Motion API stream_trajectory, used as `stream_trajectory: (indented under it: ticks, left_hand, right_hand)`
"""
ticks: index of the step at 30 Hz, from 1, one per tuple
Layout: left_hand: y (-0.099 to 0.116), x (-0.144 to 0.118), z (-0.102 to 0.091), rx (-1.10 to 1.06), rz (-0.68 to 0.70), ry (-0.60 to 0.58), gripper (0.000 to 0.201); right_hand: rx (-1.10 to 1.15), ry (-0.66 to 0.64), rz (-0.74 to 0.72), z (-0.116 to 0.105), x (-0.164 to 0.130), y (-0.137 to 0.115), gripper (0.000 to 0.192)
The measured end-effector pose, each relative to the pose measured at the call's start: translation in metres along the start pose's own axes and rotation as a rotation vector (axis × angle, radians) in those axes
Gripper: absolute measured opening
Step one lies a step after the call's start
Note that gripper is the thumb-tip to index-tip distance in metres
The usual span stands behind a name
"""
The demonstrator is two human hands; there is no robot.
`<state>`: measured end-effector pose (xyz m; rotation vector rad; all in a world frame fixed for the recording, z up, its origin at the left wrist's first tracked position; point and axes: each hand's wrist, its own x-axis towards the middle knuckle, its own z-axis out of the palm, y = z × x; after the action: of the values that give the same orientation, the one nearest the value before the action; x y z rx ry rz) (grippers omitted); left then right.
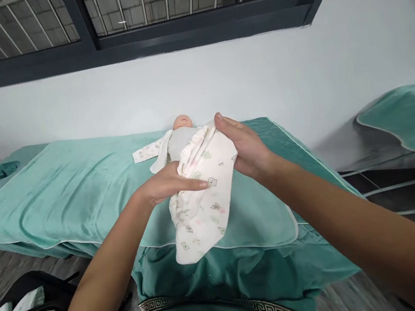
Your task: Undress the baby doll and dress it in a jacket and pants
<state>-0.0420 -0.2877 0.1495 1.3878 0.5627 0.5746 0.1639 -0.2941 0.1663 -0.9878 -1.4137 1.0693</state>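
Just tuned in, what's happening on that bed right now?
A person is wrapping a baby doll in a white printed cloth on a bed covered with a teal sheet. The left hand presses flat on the cloth's folded edge over the doll's middle, while the right hand holds the cloth's upper edge near the doll's shoulder. The doll's head stays uncovered, and the cloth's lower end hangs toward the bed's near edge.

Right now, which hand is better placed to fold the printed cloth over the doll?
Probably the right hand: it grips the printed cloth's upper edge beside the doll, while the left hand lies flat, pinning it.
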Motion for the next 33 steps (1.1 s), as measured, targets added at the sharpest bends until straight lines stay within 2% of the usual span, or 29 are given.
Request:
stream_trajectory:
  ticks: [2,4,6,7,10,12,16,18,21,25,28,31,33]
  left_hand:
    - [-0.002,0.001,-0.004,0.000,0.059,0.077,0.054]
    - [-0.005,0.005,-0.007,-0.034,0.143,0.199,0.048]
    - [-0.009,0.010,-0.008,-0.057,0.175,0.280,0.043]
    - [-0.011,0.012,-0.008,-0.066,0.169,0.303,0.042]
    - [-0.012,0.013,-0.012,-0.090,0.115,0.314,0.046]
    - [-0.011,0.008,-0.016,-0.063,0.074,0.260,0.047]
    - [-0.008,-0.001,-0.022,0.115,-0.042,-0.087,0.036]
    - [-0.008,-0.002,-0.020,0.157,-0.020,-0.153,0.035]
    - [-0.012,0.001,-0.010,0.147,0.051,-0.046,0.034]
    - [-0.021,0.003,0.007,0.145,-0.004,0.043,0.029]
    - [-0.030,0.004,0.012,0.106,0.011,0.212,0.024]
    - [-0.035,0.009,0.006,-0.094,0.117,0.395,0.026]
    - [-0.036,0.014,-0.001,-0.255,0.202,0.448,0.031]
  right_hand:
    - [0.016,-0.126,0.059,-0.003,-0.002,0.005,0.051]
    - [-0.033,-0.336,0.138,-0.003,-0.006,0.011,0.048]
    - [-0.115,-0.515,0.202,0.001,-0.011,0.017,0.046]
    - [-0.137,-0.555,0.220,0.003,-0.012,0.020,0.045]
    - [-0.086,-0.488,0.225,0.008,-0.012,0.030,0.039]
    - [-0.008,-0.415,0.212,0.007,-0.009,0.036,0.039]
    - [0.200,-0.238,0.144,0.003,-0.001,0.045,0.043]
    - [0.238,-0.159,0.122,0.004,0.001,0.048,0.042]
    - [0.227,-0.097,0.115,0.012,0.000,0.051,0.043]
    - [0.138,0.029,0.082,0.026,-0.007,0.052,0.039]
    - [0.110,0.074,0.047,0.030,-0.009,0.050,0.036]
    - [0.200,0.069,0.062,0.027,-0.007,0.049,0.036]
    - [0.287,0.031,0.087,0.023,-0.005,0.049,0.037]
